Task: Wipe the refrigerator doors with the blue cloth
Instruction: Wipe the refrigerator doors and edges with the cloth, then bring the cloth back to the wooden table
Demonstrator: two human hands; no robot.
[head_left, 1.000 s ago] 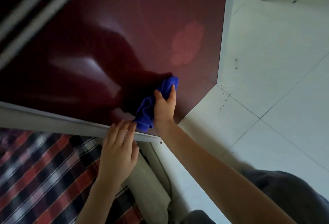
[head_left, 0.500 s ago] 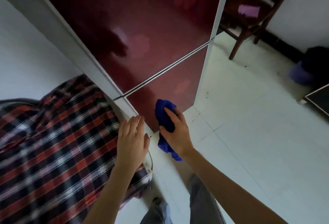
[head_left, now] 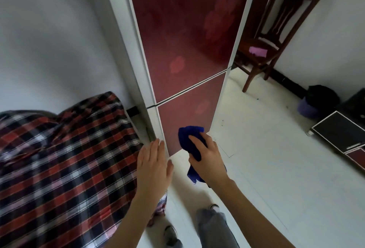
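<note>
1. The blue cloth is deep blue and bunched into a wad. The right hand grips it low in front of the lower refrigerator door, and a loose tail hangs below the hand.
2. The lower refrigerator door is glossy dark red with a faint pink flower, white-edged and closed.
3. The upper refrigerator door is taller, has the same red finish, and is closed. A thin seam separates the two doors.

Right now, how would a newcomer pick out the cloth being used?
Find the tall dark red refrigerator at centre. At the foot of its lower door, the right hand grips a crumpled cloth. It is deep blue, unlike the pink item on the chair.
</note>
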